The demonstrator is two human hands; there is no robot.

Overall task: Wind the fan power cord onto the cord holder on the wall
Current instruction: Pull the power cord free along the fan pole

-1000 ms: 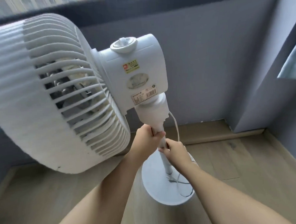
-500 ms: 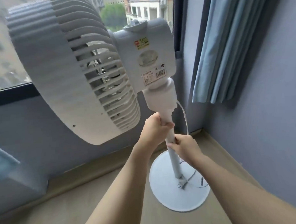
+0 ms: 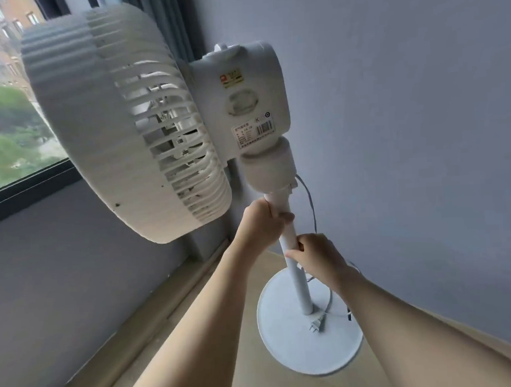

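Room corner: pale grey-blue painted wall (image 3: pixel 407 126), light wood-look floor (image 3: pixel 258 379), dark-framed window (image 3: pixel 11 141) with trees and buildings beyond.

Item: white plastic pedestal fan (image 3: pixel 132 123), slatted round cage, motor housing with stickers, on a slim white upright pole (image 3: pixel 297 280) standing in a round white base (image 3: pixel 313 353).

Left grip: left hand (image 3: pixel 264 222) wrapped around the pole just under the neck collar, fingers curled round it.

Right grip: right hand (image 3: pixel 320 258) directly below the left on the same pole, also closed around it; whether it traps the cord too cannot be told.

Task's thing: thin grey-white power cord (image 3: pixel 309 202). It leaves the collar above both grips, hangs down on the wall side of the pole, passes behind the right hand, and lies in loose loops on the base, below and beyond both grips. White two-pin plug (image 3: pixel 317 323) rests on the base beside the pole foot.

Long axis: cord runs roughly parallel to the pole, top to bottom.

Nearer hand: right, judged better placed to gather the cord.

Cord holder on the wall: not in view; winding not yet begun.
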